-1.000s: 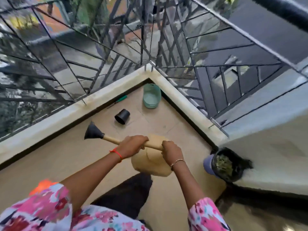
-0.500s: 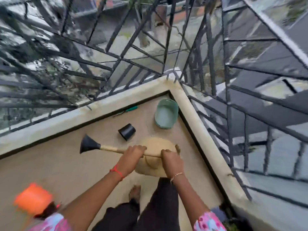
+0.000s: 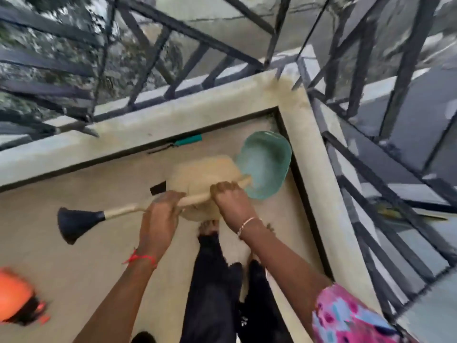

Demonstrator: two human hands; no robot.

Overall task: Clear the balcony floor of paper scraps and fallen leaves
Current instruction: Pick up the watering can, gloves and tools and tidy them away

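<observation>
**Grip.** Left hand and right hand, both curled over the wooden handle of one long tool, knuckles up and close together. The right hand sits near the bare end. The left sits nearer the black flared end, which juts out leftward over the floor.

**Beneath the grip.** A tan rounded mass lies under and beyond the hands. We cannot tell whether it belongs to the tool or lies apart from it.

**Balcony floor**. Beige, visible as far as the corner. In this blurred frame we can make out no paper scrap or leaf on it. A bare foot stands just below the hands.

**Corner.**
- A green tub lies close in against the ledge.
- A small black object peeks out beside the tan mass.
- A teal-handled tool lies along the foot of the ledge.
- A railing runs above the ledge.
- An orange object sits at lower left, too blurred to name.

**Step.** We judge this to be the clearing of the corner — the tool is held over that patch of floor.

**Next.** We think the stroke must run along the foot of the ledge. The tub and the small items need steering around or shifting first, so that any litter lodged behind them comes out.
</observation>
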